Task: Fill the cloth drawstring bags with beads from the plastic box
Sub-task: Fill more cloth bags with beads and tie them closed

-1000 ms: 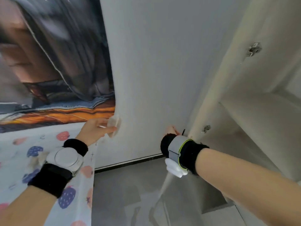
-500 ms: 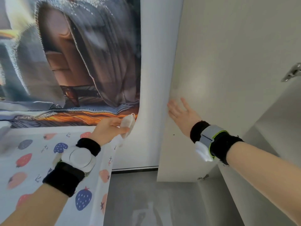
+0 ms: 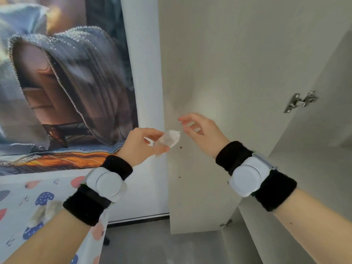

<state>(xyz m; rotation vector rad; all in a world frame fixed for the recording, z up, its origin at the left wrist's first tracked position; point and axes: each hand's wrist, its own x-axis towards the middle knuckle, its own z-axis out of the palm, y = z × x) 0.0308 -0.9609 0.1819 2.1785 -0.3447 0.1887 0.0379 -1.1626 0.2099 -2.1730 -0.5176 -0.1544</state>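
My left hand (image 3: 142,144) pinches a small white cloth drawstring bag (image 3: 169,139) in the air in front of a cream cabinet door. My right hand (image 3: 202,131) hovers just right of the bag, fingers loosely spread and holding nothing, its fingertips a short gap from the bag's top. Another pale cloth bag (image 3: 44,212) lies blurred on the patterned tablecloth by my left forearm. The plastic bead box is not in view.
An open cream cabinet door (image 3: 219,73) with a metal hinge (image 3: 300,101) stands ahead and right. A table with a strawberry-and-mushroom cloth (image 3: 22,197) is at lower left, against a large wall poster (image 3: 66,82). Grey floor (image 3: 152,244) lies below.
My right hand left the cabinet door and came in beside the bag. My left hand lifted the bag up and to the right, away from the table.
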